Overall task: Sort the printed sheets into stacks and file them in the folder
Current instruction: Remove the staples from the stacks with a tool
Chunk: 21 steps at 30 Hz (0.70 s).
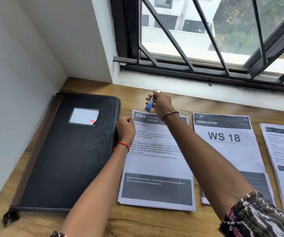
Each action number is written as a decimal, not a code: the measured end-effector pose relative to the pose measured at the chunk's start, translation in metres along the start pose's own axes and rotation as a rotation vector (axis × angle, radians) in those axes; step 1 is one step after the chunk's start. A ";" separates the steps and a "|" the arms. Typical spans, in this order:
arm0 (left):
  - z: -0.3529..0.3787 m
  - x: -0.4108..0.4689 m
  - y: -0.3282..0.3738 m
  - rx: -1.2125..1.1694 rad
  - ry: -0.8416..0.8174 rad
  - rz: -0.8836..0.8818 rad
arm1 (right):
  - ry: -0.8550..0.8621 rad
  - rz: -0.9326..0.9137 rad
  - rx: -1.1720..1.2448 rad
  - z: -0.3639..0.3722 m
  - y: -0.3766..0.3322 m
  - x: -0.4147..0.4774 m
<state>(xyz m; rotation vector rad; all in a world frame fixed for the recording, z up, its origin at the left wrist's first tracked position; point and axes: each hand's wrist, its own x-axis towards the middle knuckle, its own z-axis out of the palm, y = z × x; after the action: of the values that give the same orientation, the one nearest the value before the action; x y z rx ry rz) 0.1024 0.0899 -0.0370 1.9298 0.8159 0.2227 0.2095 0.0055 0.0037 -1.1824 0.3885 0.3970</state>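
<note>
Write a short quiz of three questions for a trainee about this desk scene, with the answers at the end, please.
1. True or false: the black folder lies open.
2. What does the right hand hold in its grip? A) a pen B) a small stapler C) a loose sheet
3. Fill in the word: the left hand holds the left edge of the stack headed "2384 ____".

Key: 1 false, it is closed; 2 B; 3 KITCHEN.
</note>
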 end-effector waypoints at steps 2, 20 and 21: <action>0.000 -0.001 0.001 -0.011 -0.004 0.000 | -0.020 0.016 -0.008 -0.001 0.002 0.000; 0.001 0.004 0.008 -0.068 0.050 0.035 | -0.198 -0.029 -0.121 -0.002 0.002 0.012; 0.001 0.004 0.008 -0.066 0.056 0.028 | -0.200 -0.031 -0.138 0.000 0.003 0.013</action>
<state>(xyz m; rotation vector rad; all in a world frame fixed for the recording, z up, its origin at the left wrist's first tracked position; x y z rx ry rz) 0.1100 0.0894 -0.0316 1.8815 0.8090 0.3179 0.2191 0.0076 -0.0047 -1.2679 0.1714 0.5172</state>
